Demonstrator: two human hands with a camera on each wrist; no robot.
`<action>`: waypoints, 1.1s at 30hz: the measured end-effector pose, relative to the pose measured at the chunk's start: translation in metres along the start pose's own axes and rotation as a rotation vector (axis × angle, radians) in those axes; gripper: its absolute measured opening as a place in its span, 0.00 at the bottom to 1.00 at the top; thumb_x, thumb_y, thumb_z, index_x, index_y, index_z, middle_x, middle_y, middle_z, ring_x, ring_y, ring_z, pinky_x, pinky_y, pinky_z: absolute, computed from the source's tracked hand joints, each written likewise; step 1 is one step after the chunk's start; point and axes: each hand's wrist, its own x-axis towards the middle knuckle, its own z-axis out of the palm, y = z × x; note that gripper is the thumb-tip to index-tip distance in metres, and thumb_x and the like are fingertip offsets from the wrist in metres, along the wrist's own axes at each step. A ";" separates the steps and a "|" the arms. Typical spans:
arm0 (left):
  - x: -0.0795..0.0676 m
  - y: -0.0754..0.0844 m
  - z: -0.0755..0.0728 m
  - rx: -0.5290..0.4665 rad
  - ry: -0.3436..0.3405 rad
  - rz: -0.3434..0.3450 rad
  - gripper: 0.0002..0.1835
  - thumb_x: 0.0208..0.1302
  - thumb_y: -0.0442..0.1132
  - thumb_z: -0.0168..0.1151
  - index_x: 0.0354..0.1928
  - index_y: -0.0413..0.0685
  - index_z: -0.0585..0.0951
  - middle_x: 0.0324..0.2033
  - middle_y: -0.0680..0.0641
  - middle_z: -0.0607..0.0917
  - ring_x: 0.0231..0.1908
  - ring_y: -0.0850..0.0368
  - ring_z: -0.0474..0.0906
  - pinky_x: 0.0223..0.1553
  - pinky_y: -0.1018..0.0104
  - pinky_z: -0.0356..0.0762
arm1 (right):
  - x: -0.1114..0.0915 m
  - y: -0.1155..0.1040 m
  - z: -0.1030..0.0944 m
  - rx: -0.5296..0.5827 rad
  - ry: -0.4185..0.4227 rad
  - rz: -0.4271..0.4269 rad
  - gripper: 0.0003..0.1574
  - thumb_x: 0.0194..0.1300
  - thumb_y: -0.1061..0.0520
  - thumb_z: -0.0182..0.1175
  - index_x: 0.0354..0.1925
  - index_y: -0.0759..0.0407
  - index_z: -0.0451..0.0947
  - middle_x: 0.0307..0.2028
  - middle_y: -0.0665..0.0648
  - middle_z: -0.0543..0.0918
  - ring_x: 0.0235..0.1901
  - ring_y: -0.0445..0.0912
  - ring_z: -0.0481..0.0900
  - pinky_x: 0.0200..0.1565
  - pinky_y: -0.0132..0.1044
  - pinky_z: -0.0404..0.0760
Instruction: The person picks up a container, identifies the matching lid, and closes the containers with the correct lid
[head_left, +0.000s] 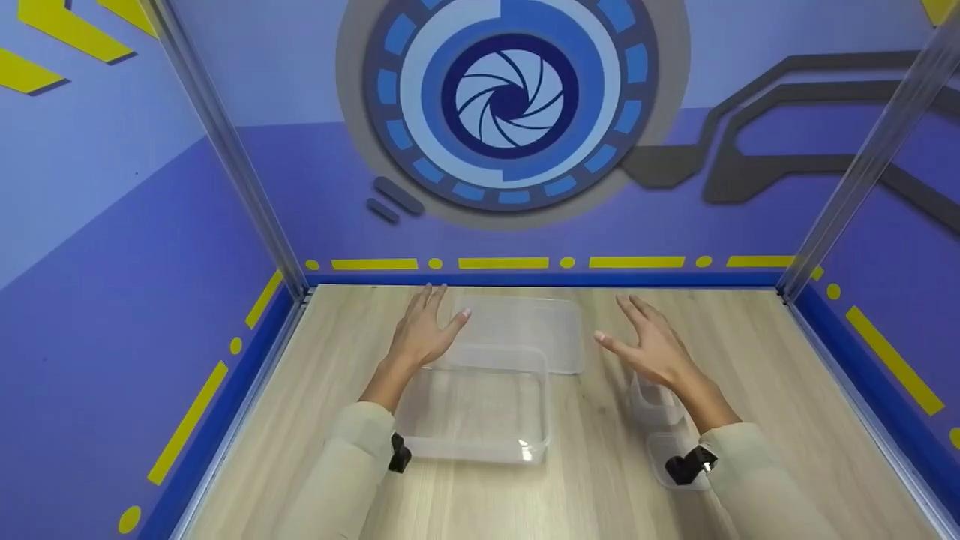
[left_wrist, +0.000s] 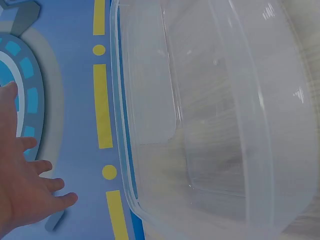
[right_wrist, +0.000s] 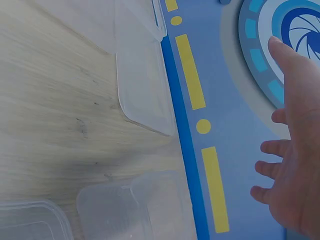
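My left hand (head_left: 422, 335) is raised over the back left corner of a large clear plastic food container (head_left: 480, 451), fingers straight and thumb apart. Flat on the table behind that container lies its size of clear lid (head_left: 551, 330), partly overlapped by the container's rim. Over a small clear container (head_left: 651, 409) hovers my right hand (head_left: 654, 347), fingers extended, holding nothing; it hides part of that container. Nearer me is a small clear lid (head_left: 664, 454), partly covered by the right wrist camera. The left wrist view shows the left hand (left_wrist: 27, 185) apart from the large container (left_wrist: 257, 125).
Beneath everything is a light wood tabletop (head_left: 600, 495). A blue patterned back wall (head_left: 300, 195) rises at its far edge, with side walls at left and right. Metal posts (head_left: 225, 142) stand at the back corners.
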 end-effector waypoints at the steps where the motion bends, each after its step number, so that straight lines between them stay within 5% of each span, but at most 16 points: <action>1: 0.000 -0.001 0.000 -0.020 0.001 -0.007 0.48 0.75 0.73 0.48 0.85 0.55 0.55 0.84 0.41 0.52 0.82 0.41 0.46 0.76 0.33 0.53 | 0.001 0.000 0.001 0.010 0.000 0.005 0.59 0.72 0.26 0.58 0.84 0.56 0.54 0.83 0.67 0.52 0.79 0.71 0.50 0.70 0.79 0.53; 11: 0.003 -0.003 0.011 -0.210 -0.003 -0.071 0.49 0.75 0.74 0.46 0.86 0.55 0.50 0.84 0.41 0.52 0.82 0.39 0.49 0.78 0.36 0.51 | 0.004 0.004 0.007 0.166 0.008 0.072 0.55 0.76 0.28 0.56 0.85 0.53 0.53 0.83 0.65 0.52 0.80 0.68 0.48 0.73 0.76 0.49; 33: 0.015 -0.006 0.009 -0.395 -0.031 -0.151 0.51 0.73 0.79 0.40 0.86 0.56 0.50 0.84 0.42 0.52 0.82 0.38 0.47 0.78 0.35 0.45 | 0.010 0.000 0.012 0.619 -0.033 0.122 0.49 0.83 0.34 0.50 0.86 0.56 0.48 0.83 0.64 0.52 0.82 0.62 0.49 0.75 0.66 0.56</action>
